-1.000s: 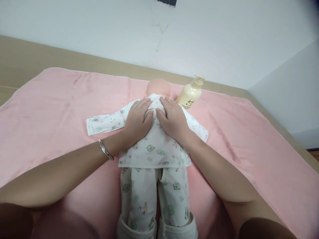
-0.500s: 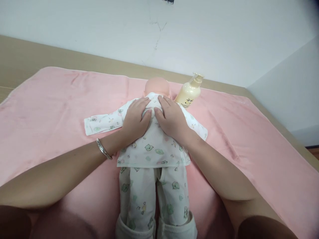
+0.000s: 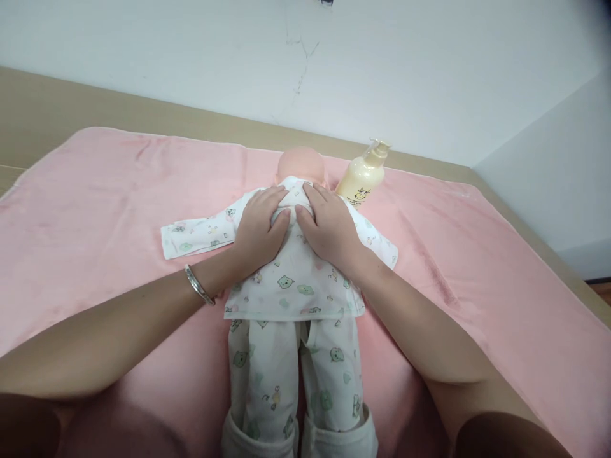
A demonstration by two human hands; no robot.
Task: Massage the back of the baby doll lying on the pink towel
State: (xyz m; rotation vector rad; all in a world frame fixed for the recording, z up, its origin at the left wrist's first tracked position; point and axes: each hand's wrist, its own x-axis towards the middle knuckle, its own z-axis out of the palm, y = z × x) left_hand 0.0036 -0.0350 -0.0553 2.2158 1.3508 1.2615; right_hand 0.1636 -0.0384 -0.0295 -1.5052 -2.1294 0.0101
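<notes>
A baby doll (image 3: 301, 164) lies face down, the back of its bald head toward the wall. It wears a white printed top (image 3: 291, 289) and matching trousers (image 3: 272, 375) with turned-up cuffs. My left hand (image 3: 261, 226) rests flat on the left side of its upper back, fingers stretched toward the shoulder. On the right side, my right hand (image 3: 329, 226) lies flat in the same way. The two thumbs point inward with a small gap between them. Both sleeves spread outward; the doll's hands and face are hidden.
A pink blanket (image 3: 95, 254) lies under the doll on a wooden surface (image 3: 42, 102). Just right of the doll's head is a cream-yellow pump bottle (image 3: 363, 175), tilted in view. A cracked white wall (image 3: 191, 57) borders the far side.
</notes>
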